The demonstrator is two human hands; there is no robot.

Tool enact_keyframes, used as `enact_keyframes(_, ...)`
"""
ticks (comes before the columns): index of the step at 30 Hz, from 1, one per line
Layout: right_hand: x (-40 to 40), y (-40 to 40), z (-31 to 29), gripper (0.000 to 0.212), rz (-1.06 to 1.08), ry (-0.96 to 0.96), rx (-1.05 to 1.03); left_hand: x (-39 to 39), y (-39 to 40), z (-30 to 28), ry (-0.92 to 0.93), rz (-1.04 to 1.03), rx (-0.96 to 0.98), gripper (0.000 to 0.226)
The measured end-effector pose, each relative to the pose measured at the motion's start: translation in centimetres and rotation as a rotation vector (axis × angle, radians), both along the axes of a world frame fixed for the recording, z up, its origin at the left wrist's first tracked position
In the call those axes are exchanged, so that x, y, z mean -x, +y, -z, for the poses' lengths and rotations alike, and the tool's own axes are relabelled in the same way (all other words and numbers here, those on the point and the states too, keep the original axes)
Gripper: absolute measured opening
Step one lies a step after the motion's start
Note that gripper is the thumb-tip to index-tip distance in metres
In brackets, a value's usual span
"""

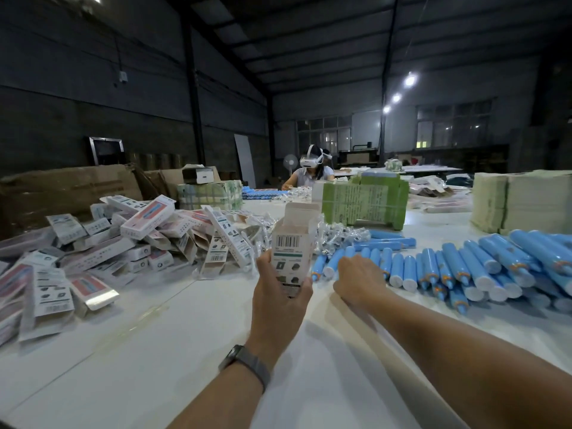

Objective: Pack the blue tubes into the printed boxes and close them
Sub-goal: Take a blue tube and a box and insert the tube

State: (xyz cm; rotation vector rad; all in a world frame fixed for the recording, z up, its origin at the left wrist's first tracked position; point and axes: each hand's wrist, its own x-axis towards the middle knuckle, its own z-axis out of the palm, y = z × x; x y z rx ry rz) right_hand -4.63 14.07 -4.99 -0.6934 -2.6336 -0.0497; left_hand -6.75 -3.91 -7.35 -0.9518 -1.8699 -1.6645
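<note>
My left hand [280,297] grips a printed box [292,247] upright above the table, barcode side toward me, its top flaps standing open. My right hand [359,280] reaches over the near end of the blue tubes [458,267], which lie side by side across the right of the table; its fingers are on the tubes and hidden behind the hand, so whether they hold one cannot be told. A heap of printed boxes [145,233], some closed and some with open flaps, covers the left side.
Small clear plastic packets [340,236] lie behind the held box. Green bundled stacks [365,201] and pale stacks [523,201] stand at the back right. Brown cartons [68,187] line the left. Another person [311,173] sits at the table's far end. The white table [192,351] stretches toward me.
</note>
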Motion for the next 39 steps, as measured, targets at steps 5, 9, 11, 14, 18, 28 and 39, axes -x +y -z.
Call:
enact_keyframes(5, -3.3, 0.6, -3.1, 0.017, -0.063, 0.249, -0.006, 0.1, -0.1, -0.2, -0.014, 0.014, 0.0, 0.065)
enact_keyframes(9, -7.6, 0.9, -5.5, 0.022, -0.158, 0.548, 0.006, 0.0, -0.3, -0.2, -0.044, 0.02, 0.015, 0.061)
enact_keyframes(11, -9.6, 0.5, -5.9, 0.022, -0.197, 0.652, 0.063, -0.1, -0.4, -0.2, -0.037, 0.02, 0.019, 0.058)
enact_keyframes(14, -11.4, 0.4, -6.7, 0.015, -0.204, 0.736, 0.162, -0.4, -0.5, -0.3, -0.027, 0.019, 0.048, 0.057)
enact_keyframes(18, -12.7, 0.1, -9.0, 0.02, -0.287, 0.96, 0.429, -0.6, -0.7, -0.4, -0.008, -0.022, 0.063, 0.064)
enact_keyframes(28, -13.3, -0.9, -10.7, 0.027, -0.446, 1.296, 0.796, 0.0, -0.6, -0.3, 0.077, -0.213, 0.158, 0.071)
enact_keyframes(39, -13.3, -2.2, -10.1, 0.025, -0.506, 1.172, 0.629, 0.0, -0.7, -0.2, 0.193, -0.257, 0.178, 0.076)
